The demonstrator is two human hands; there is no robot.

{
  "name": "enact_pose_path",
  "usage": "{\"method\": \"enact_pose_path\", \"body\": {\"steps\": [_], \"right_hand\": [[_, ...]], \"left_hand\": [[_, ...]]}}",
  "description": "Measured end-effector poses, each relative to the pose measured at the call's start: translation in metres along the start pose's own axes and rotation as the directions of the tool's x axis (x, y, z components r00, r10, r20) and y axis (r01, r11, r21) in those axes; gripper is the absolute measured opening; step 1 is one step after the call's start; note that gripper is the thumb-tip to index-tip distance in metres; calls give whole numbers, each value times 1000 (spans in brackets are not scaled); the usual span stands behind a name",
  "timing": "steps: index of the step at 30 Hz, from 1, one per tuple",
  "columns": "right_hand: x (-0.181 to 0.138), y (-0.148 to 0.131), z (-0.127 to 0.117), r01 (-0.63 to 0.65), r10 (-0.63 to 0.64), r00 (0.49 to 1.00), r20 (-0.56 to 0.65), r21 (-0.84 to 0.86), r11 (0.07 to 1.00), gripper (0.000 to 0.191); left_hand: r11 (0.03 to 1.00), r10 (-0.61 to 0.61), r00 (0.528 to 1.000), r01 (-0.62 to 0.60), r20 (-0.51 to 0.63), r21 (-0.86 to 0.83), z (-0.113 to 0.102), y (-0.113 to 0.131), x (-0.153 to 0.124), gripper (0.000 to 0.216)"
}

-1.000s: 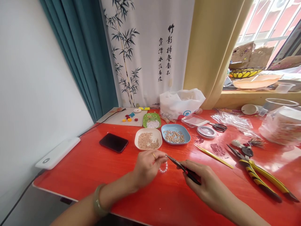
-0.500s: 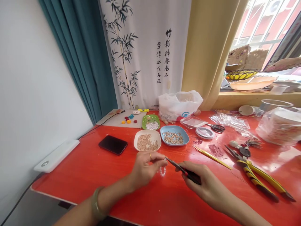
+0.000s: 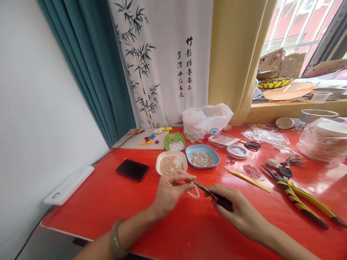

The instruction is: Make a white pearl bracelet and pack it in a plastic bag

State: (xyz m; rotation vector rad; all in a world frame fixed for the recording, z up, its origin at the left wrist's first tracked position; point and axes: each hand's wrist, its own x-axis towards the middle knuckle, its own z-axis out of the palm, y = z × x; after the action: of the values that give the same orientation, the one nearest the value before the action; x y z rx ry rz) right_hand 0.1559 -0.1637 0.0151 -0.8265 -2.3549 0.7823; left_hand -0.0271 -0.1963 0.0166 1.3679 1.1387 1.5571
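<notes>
My left hand pinches the end of a short strand of white pearl beads, which hangs just above the red table. My right hand grips small dark pliers whose thin tip meets the strand at my left fingertips. Just beyond my hands stand a white dish of tan beads, a blue dish of metallic beads and a green dish of white pearls. A ring shows on my left hand and a jade bangle on that wrist.
A black phone lies left of the dishes, a white flat device at the table's left edge. Yellow-handled pliers, a gold strip, a wire spool, scissors and plastic bags lie right. A white bag stands behind.
The pearl strand has swung slightly to the right under my left fingers; the pliers tip stays at the strand's end. The view has shifted a little.
</notes>
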Motion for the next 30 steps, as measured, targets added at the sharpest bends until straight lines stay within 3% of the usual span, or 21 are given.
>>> {"method": "enact_pose_path", "body": {"steps": [5,8,15,30], "right_hand": [[-1,2,-3,23,-24,1000,-21,-42,999,16],[-2,4,-5,26,-30,999,-43,-87,996,19],[-3,8,-6,29,-38,998,-43,-187,982,25],[-4,6,-7,-10,10,1000,-1,-130,991,24]], "left_hand": [[985,-166,986,166,9,-43,2,-1,1,14],[979,-201,979,200,-27,-29,2,-2,2,17],[980,-193,980,194,-44,36,-2,-8,3,17],[979,-115,993,119,-33,165,-1,-7,1,13]]}}
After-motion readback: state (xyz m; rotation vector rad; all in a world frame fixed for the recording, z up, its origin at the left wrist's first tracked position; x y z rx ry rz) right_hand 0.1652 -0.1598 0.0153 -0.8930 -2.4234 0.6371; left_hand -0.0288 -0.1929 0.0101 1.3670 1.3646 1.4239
